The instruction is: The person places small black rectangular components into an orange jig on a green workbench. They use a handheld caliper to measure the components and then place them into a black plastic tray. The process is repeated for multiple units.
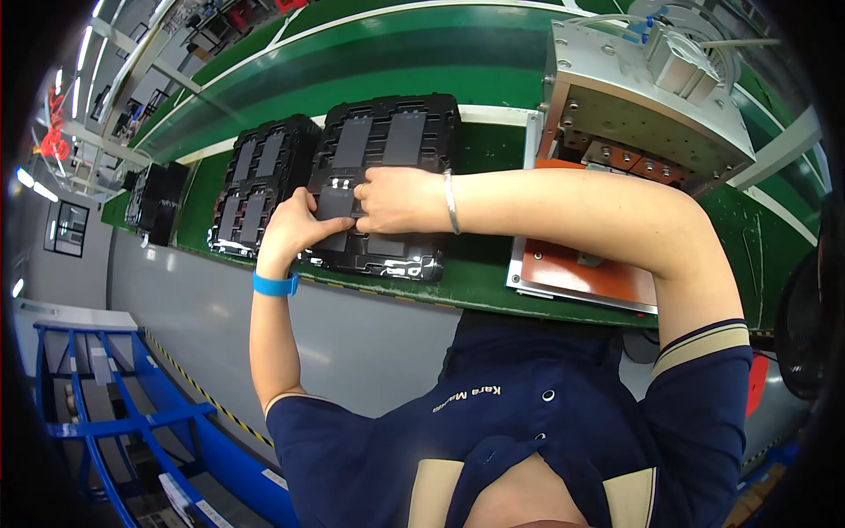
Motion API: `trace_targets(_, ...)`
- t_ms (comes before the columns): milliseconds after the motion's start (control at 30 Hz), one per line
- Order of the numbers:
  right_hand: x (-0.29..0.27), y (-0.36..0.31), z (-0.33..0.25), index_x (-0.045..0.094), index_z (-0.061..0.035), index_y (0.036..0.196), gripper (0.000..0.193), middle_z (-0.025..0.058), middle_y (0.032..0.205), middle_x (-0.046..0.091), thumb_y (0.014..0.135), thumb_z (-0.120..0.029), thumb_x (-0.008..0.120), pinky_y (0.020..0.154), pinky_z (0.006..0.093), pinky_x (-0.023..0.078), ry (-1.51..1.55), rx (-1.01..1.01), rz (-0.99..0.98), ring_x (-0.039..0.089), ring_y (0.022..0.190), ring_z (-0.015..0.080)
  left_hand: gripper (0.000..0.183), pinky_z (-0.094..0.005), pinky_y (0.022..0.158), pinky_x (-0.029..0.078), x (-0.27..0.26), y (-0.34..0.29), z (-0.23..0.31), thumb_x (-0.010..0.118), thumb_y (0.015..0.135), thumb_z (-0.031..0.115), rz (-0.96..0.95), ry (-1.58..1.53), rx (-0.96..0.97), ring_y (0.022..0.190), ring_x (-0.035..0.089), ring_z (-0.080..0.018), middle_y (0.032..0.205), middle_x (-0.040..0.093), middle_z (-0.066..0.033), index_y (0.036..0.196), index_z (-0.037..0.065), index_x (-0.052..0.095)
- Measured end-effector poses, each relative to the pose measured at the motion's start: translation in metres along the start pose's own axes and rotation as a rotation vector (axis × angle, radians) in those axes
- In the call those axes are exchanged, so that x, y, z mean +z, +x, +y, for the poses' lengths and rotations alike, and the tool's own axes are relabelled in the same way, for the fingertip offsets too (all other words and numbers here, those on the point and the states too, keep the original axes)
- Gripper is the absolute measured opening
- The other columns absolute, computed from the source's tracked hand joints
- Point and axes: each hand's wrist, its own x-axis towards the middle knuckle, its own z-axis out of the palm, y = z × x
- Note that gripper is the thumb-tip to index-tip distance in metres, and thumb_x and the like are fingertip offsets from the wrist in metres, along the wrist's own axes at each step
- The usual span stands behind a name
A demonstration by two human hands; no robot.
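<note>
A black plastic tray (444, 132) with molded compartments lies on the green bench, and flat dark grey rectangular pieces sit in it. My left hand (295, 231) is at the tray's left side, its thumb along the near edge of one dark grey piece (334, 204) and its fingers curled by the piece's left side. From the right, my right hand (396, 201) reaches over the tray. Its fingers are bent and pressed together at the right side of the same piece; what they pinch is hidden. Small shiny tabs (340, 183) show at the piece's far end.
Left of this tray is a similar loaded black tray (264, 163), with another black stack (158, 202) farther left. A metal press (642, 97) with an orange plate (581, 275) stands right, below my right forearm. A blue rack (150, 418) is on the floor at left.
</note>
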Motion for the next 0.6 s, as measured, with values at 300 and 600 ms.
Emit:
trace_targets(300, -0.03, -0.044, -0.003, 0.068, -0.0124, 0.063, 0.018, 0.0002, 0.073, 0.067, 0.077, -0.021, 0.061, 0.087, 0.0339, 0.044, -0.033, 0.119, 0.185, 0.062, 0.093, 0.0185, 0.029, -0.0241, 0.05, 0.036, -0.002, 0.016, -0.034, 0.076, 0.081, 0.024, -0.184, -0.438, 0.095, 0.059, 0.045, -0.0033, 0.063, 0.053, 0.0017, 0.072, 0.004, 0.058)
trace_targets(600, -0.119, -0.194, -0.055, 0.07, -0.0133, 0.11, 0.041, 0.0016, 0.092, 0.054, 0.069, -0.016, 0.064, 0.058, 0.027, 0.043, 0.026, 0.5, 0.313, 0.055, 0.072, 0.0151, 0.031, -0.0166, 0.042, 0.023, 0.001, 0.074, 0.067, 0.065, 0.093, 0.036, -0.368, -0.827, 0.221, 0.047, 0.034, 0.0004, 0.059, 0.044, 0.0097, 0.073, 0.015, 0.056)
